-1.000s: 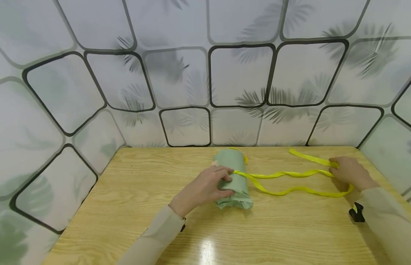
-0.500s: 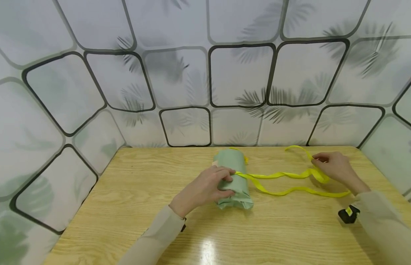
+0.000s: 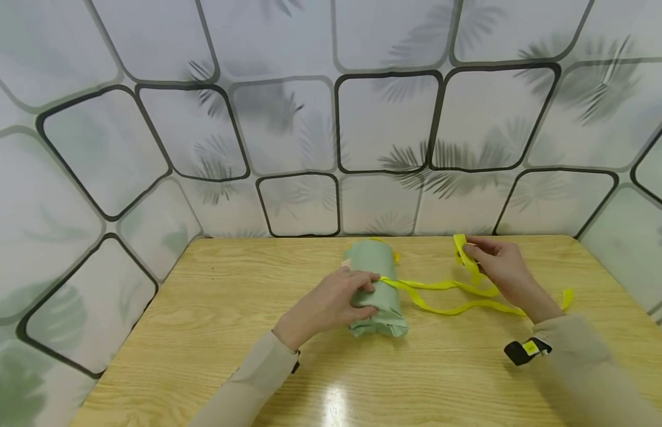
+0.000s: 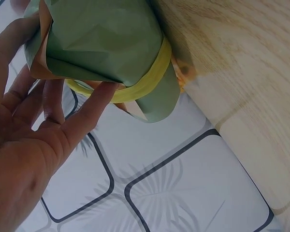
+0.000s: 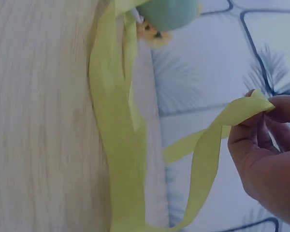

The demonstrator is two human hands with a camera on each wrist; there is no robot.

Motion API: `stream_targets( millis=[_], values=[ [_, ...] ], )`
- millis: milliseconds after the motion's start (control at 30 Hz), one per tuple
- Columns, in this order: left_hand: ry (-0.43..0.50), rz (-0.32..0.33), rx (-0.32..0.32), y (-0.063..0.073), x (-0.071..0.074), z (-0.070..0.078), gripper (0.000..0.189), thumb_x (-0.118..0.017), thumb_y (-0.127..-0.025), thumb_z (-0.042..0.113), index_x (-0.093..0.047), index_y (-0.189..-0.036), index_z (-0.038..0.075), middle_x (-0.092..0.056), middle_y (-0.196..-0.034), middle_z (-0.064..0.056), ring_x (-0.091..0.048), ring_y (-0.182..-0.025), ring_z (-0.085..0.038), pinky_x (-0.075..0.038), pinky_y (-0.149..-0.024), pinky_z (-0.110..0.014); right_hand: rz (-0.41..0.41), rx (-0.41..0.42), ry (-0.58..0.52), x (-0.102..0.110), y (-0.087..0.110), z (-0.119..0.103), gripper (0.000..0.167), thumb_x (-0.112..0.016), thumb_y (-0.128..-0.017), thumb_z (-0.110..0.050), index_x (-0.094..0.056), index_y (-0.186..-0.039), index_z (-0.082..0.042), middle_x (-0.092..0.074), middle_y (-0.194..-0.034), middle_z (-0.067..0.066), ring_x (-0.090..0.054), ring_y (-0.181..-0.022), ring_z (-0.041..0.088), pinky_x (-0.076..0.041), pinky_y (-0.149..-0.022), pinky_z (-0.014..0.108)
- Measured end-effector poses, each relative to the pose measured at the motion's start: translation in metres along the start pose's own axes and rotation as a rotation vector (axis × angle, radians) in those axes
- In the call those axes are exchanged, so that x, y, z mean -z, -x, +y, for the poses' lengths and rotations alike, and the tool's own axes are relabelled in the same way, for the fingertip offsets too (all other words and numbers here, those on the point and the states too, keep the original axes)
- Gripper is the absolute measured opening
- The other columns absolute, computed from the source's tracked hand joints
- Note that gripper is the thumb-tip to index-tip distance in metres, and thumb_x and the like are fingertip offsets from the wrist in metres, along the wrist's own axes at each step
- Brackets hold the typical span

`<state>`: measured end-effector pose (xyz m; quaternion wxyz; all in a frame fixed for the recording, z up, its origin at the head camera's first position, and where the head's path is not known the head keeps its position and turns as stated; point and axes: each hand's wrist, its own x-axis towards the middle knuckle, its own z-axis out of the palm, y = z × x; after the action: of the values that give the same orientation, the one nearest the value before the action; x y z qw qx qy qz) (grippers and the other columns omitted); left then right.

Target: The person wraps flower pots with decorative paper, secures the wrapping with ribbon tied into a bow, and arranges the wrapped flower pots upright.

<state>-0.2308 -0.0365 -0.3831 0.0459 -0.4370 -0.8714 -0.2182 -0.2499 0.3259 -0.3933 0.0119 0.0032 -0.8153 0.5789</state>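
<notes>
A bundle wrapped in pale green paper point(image 3: 374, 261) lies on the table, its crumpled end toward me. My left hand point(image 3: 331, 302) grips it from the left; in the left wrist view a fingertip touches the yellow ribbon point(image 4: 147, 84) around the paper. Two long ribbon tails run rightward from the bundle. My right hand point(image 3: 504, 267) pinches one tail between thumb and fingers, raised near the table's far edge. In the right wrist view, this ribbon point(image 5: 208, 150) hangs in a loop with a short free end. An orange, petalled, flower-like thing point(image 5: 154, 35) shows beside the bundle.
The wood-grain table point(image 3: 245, 267) meets a patterned wall covering point(image 3: 389, 124) at the back, with more of it at both sides. The other ribbon tail point(image 3: 491, 304) lies across the table under my right wrist. A black wrist device point(image 3: 527, 351) sits at my right cuff.
My right hand has moved left and slightly away from me, sliding its hold toward the tail's end and lifting it. My left hand and the bundle have stayed in place.
</notes>
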Motion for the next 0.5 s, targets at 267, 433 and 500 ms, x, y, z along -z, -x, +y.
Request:
stream_targets(
  millis=[267,433,500],
  values=[
    [0.001,-0.011,0.02,-0.001,0.001,0.002,0.035,-0.079,-0.092,0.031,-0.07,-0.119,0.011,-0.068,-0.136,0.0,-0.063,-0.103,-0.015,-0.052,-0.087,-0.027,0.09,0.273,0.201,-0.048,-0.005,-0.018,0.045,-0.057,-0.106,-0.017,-0.052,-0.149,-0.006,-0.071,-0.107,0.008,-0.057,-0.076,0.0,-0.047,-0.06,0.02],
    [0.006,-0.007,0.017,-0.002,0.0,0.001,0.039,-0.08,-0.091,0.031,-0.069,-0.123,0.011,-0.072,-0.127,0.001,-0.062,-0.099,-0.014,-0.052,-0.084,-0.025,0.061,0.435,0.233,-0.077,-0.012,-0.037,0.041,-0.056,-0.105,-0.007,-0.057,-0.145,-0.005,-0.072,-0.114,0.024,-0.059,-0.079,-0.002,-0.045,-0.058,0.021],
    [0.006,-0.002,0.011,-0.003,0.0,0.0,0.038,-0.08,-0.091,0.03,-0.069,-0.122,0.011,-0.073,-0.126,0.001,-0.061,-0.098,-0.013,-0.051,-0.083,-0.024,0.049,0.518,0.27,-0.088,-0.015,-0.047,0.038,-0.055,-0.104,-0.004,-0.061,-0.142,-0.005,-0.073,-0.115,0.022,-0.059,-0.078,0.0,-0.046,-0.058,0.021]
  ],
)
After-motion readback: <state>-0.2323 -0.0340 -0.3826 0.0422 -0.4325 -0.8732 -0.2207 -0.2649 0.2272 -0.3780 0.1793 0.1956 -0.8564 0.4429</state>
